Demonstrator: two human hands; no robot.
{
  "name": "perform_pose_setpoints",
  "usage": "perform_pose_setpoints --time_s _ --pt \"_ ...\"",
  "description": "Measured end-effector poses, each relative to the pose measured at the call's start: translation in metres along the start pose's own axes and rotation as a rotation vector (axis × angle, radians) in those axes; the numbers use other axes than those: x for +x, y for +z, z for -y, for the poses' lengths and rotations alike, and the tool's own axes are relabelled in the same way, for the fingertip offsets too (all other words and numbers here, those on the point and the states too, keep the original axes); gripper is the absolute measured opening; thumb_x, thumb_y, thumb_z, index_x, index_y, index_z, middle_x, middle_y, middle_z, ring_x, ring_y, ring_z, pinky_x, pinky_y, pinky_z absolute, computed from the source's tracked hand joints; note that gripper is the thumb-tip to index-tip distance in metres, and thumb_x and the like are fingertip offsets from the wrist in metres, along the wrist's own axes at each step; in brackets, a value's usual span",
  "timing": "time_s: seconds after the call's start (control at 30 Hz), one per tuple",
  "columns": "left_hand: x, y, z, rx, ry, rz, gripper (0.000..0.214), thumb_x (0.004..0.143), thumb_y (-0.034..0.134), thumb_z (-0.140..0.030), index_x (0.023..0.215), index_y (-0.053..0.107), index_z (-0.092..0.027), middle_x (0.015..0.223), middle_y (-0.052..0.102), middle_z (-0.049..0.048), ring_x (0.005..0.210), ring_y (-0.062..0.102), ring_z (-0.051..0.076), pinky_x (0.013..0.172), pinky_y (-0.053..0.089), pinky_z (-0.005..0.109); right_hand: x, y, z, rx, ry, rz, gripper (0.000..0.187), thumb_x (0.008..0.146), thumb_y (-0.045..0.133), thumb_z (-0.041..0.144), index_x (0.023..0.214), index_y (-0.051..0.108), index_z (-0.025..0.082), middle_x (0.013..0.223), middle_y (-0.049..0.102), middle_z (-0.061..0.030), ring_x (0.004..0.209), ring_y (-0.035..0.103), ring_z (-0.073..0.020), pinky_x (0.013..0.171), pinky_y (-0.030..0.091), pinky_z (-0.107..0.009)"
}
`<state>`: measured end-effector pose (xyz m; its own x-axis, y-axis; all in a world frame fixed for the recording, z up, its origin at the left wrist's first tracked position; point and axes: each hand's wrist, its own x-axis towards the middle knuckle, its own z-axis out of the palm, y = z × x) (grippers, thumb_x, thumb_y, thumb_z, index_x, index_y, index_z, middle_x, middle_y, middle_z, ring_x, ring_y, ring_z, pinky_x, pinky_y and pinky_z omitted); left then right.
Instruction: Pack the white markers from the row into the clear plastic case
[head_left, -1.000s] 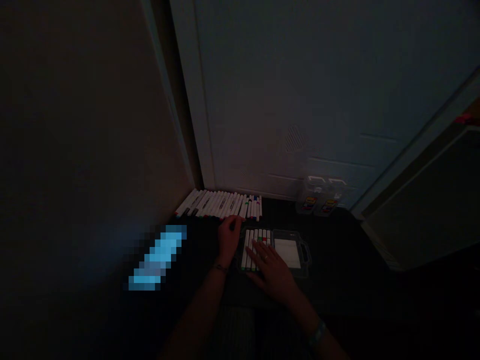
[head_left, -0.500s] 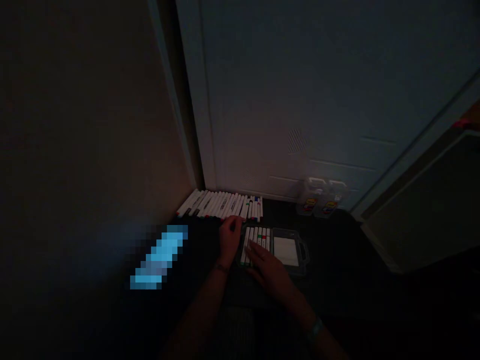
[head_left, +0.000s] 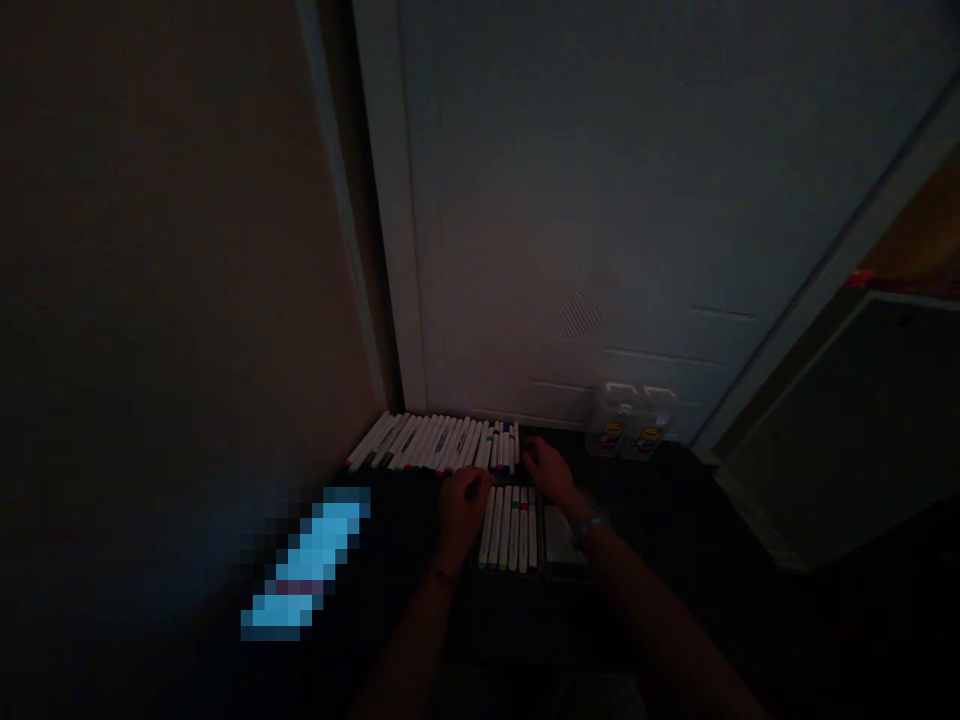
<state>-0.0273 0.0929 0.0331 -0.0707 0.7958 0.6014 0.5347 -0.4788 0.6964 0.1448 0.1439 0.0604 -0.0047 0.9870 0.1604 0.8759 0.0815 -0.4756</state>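
Observation:
My left hand [head_left: 463, 508] is curled closed at the upper left corner of an opened clear plastic case; whatever its fingers pinch is hidden. In the case's left half lie white markers [head_left: 508, 530] side by side, two showing green and red bands. My right hand [head_left: 550, 472] reaches over the case's other half [head_left: 562, 538], partly covering it. Its bent fingers are drawn together just beside the right end of a long row of white markers [head_left: 431, 443]. Whether those fingers hold anything is too dark to see.
Two clear plastic containers [head_left: 628, 425] with colourful labels stand against the white door [head_left: 510, 250], right of the marker row. A wall [head_left: 187, 250] closes off the left side. Nearer on the left glows a blurred blue screen [head_left: 307, 565].
My right hand has lifted off the markers in the case and moved forward to the right end of the row. My left hand stays by the case corner. The view has tilted up slightly.

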Motion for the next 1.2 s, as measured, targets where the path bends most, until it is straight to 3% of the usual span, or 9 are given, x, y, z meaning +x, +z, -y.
perform_pose_setpoints --time_s 0.2,0.37,0.6,0.77,0.87,0.97,1.07,1.2 --pt "0.001 -0.002 0.004 -0.014 -0.018 0.005 0.023 0.086 0.045 -0.028 0.074 0.062 -0.019 0.077 0.065 0.0032 0.078 0.059 0.018 0.077 0.045 0.032 0.018 0.017 0.006 -0.066 0.093 0.046 0.030 0.084 0.049 0.031 0.110 0.046 0.016 0.101 0.063 -0.0121 0.092 0.061 -0.0217 0.071 0.043 -0.029" --pt "-0.001 0.003 0.000 -0.048 -0.023 0.051 0.023 0.086 0.043 -0.028 0.076 0.062 -0.019 0.079 0.064 0.0037 0.079 0.060 0.018 0.075 0.046 0.031 0.020 0.021 0.004 -0.070 0.068 0.062 0.035 0.081 0.050 0.021 0.115 0.041 0.014 0.102 0.061 -0.0136 0.094 0.061 -0.0226 0.073 0.042 -0.029" --pt "-0.006 0.006 -0.009 0.007 0.076 0.233 0.018 0.085 0.045 -0.026 0.086 0.063 -0.023 0.089 0.065 0.0035 0.088 0.059 0.018 0.081 0.047 0.031 0.017 0.019 -0.005 -0.038 0.013 0.048 0.041 0.083 0.040 0.010 0.123 0.040 0.013 0.101 0.061 -0.0156 0.085 0.063 -0.0198 0.071 0.042 -0.027" --pt "-0.008 0.008 -0.009 0.063 0.102 0.282 0.020 0.085 0.045 -0.025 0.099 0.060 -0.025 0.101 0.063 0.0029 0.098 0.057 0.018 0.087 0.046 0.032 0.014 0.005 -0.020 0.039 -0.025 -0.043 0.031 0.087 0.031 0.010 0.110 0.051 0.013 0.093 0.063 -0.0128 0.085 0.062 -0.0189 0.072 0.042 -0.027" --pt "-0.007 0.010 -0.006 0.093 0.108 0.289 0.021 0.085 0.045 -0.024 0.100 0.059 -0.025 0.102 0.063 0.0031 0.100 0.056 0.019 0.088 0.045 0.033 -0.002 -0.007 -0.032 0.094 -0.055 -0.122 0.032 0.089 0.027 0.013 0.108 0.052 0.015 0.098 0.063 -0.0092 0.091 0.059 -0.0169 0.076 0.043 -0.026" --pt "-0.006 0.013 -0.004 0.129 0.119 0.285 0.021 0.085 0.045 -0.022 0.101 0.059 -0.025 0.102 0.063 0.0031 0.100 0.056 0.019 0.089 0.044 0.033 -0.030 -0.020 -0.047 0.156 -0.074 -0.164 0.036 0.092 0.021 0.022 0.110 0.052 0.018 0.092 0.064 -0.0053 0.082 0.060 -0.0160 0.070 0.045 -0.025" --pt "-0.005 0.019 -0.003 0.175 0.137 0.263 0.023 0.085 0.046 -0.021 0.103 0.058 -0.025 0.105 0.062 0.0036 0.102 0.055 0.019 0.091 0.043 0.033 -0.059 -0.030 -0.063 0.377 -0.182 -0.246 0.033 0.091 0.029 0.030 0.107 0.056 0.020 0.098 0.063 -0.0044 0.086 0.059 -0.0171 0.073 0.045 -0.026" --pt "0.001 0.024 -0.005 0.229 0.189 0.272 0.021 0.085 0.046 -0.020 0.101 0.058 -0.024 0.102 0.063 0.0035 0.099 0.055 0.019 0.089 0.043 0.033 -0.080 -0.041 -0.075 0.571 -0.118 -0.233 0.035 0.091 0.032 0.038 0.108 0.057 0.020 0.084 0.061 -0.0029 0.074 0.057 -0.0163 0.065 0.046 -0.025"
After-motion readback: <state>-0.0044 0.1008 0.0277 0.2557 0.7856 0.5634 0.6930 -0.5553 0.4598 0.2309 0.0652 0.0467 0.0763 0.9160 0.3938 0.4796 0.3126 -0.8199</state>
